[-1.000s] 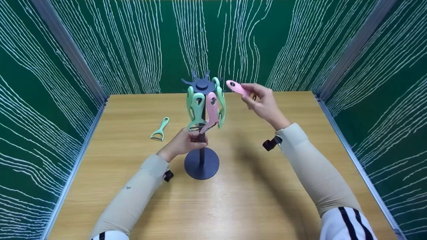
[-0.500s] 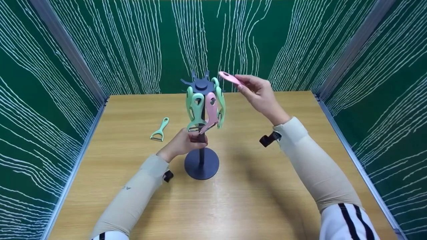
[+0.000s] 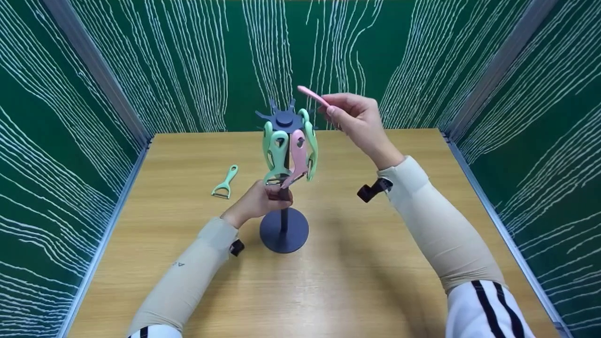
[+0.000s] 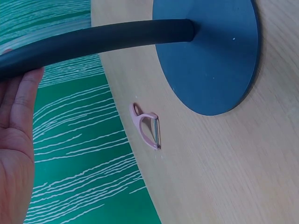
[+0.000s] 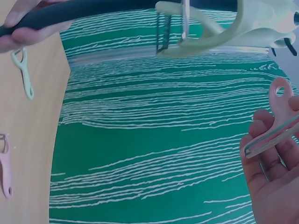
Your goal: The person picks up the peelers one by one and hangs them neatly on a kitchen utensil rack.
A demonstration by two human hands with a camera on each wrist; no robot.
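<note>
My left hand (image 3: 256,202) grips the post of a dark hook stand (image 3: 285,239), just below the peelers hanging from it. Several green peelers (image 3: 278,152) and a pink peeler (image 3: 298,150) hang by their handle holes on its front and right hooks. Up to the right of the hook ring, my right hand (image 3: 359,123) pinches another pink peeler (image 3: 313,96). Its handle points up and left toward the ring, apart from it. In the right wrist view this held peeler (image 5: 281,109) shows its handle hole and blade, with fingers behind it.
A green peeler (image 3: 226,182) lies on the wooden table (image 3: 188,225) left of the stand. One more pink peeler (image 4: 145,126) lies on the table near the round base, seen in the left wrist view. Green walls (image 3: 155,70) with white lines enclose the table's back and sides.
My right hand has risen and moved left with the pink peeler, whose handle end is now above the hook ring's height and seen edge-on. My left hand stays on the post.
</note>
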